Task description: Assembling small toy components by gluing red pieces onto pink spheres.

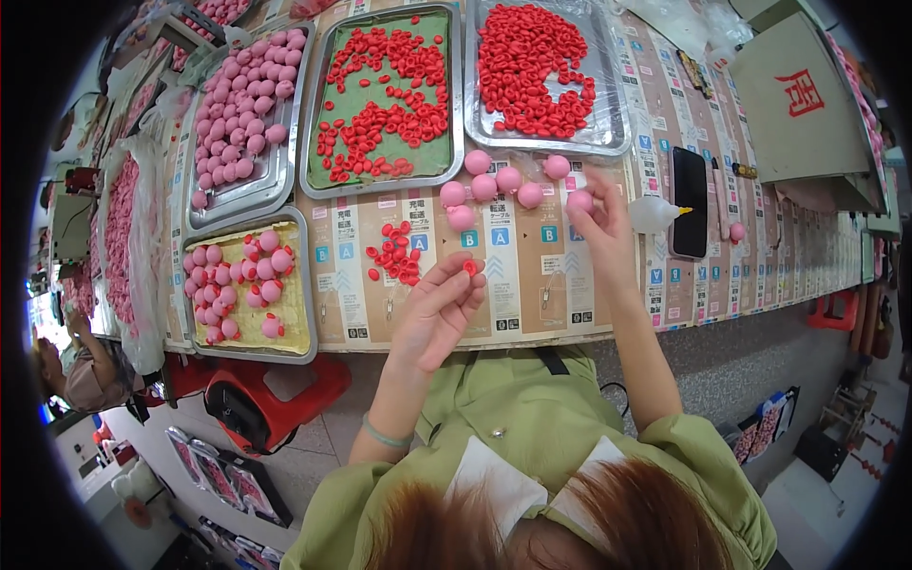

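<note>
Brown hair [655, 518] fills the foreground; left hand [437, 313] pinches a red piece [470, 268], right hand [608, 233] a pink ball [579, 201]. Light, steady grips should serve best.

A black phone [689, 202] lies flat — up and right, a greyish box [790, 138] bears a red mark [806, 93].

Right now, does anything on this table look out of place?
One pink ball lies right of the black phone, away from the loose balls by the right hand. The white bottle also looks odd: it seems tipped over, its orange tip overlapping the phone in view. I see no spill.
</note>
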### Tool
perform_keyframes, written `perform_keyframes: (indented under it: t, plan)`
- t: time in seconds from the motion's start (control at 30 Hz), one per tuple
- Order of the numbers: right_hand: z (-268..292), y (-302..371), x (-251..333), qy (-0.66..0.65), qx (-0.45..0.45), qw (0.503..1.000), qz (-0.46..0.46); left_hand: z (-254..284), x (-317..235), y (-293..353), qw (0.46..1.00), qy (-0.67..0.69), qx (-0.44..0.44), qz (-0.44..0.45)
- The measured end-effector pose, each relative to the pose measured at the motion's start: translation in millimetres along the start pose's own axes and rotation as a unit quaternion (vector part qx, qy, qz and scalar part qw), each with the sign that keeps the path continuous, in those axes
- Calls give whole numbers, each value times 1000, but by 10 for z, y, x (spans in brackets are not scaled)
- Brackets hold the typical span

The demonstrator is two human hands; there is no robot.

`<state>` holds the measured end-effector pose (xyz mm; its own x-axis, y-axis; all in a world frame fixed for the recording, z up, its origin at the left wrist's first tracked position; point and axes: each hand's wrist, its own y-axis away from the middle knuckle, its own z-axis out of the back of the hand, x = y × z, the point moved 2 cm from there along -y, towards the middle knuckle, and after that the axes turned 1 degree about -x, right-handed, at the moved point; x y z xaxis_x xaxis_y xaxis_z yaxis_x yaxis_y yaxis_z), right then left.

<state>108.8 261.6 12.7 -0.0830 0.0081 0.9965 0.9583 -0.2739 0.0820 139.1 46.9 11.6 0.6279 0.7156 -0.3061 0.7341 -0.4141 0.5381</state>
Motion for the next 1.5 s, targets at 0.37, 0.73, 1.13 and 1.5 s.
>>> perform_keyframes:
  t: [0.37, 0.73, 1.13, 1.5]
  plan:
    - [-303, 583, 223, -196, 124, 956, -180, -251, 82, -5, 966, -236, -7, -108]
    - [-378, 626, 314, 0, 175, 984, 26, -264, 63, 53, 930, -322, -10, -175]
    - [-388, 651, 396, 19, 140, 989, 40, -263, 24, 84, 931, -327, 3, -164]
    - [-417, 709, 390, -71, 158, 984, -47, -298, 18, 145, 792, -491, 32, -362]
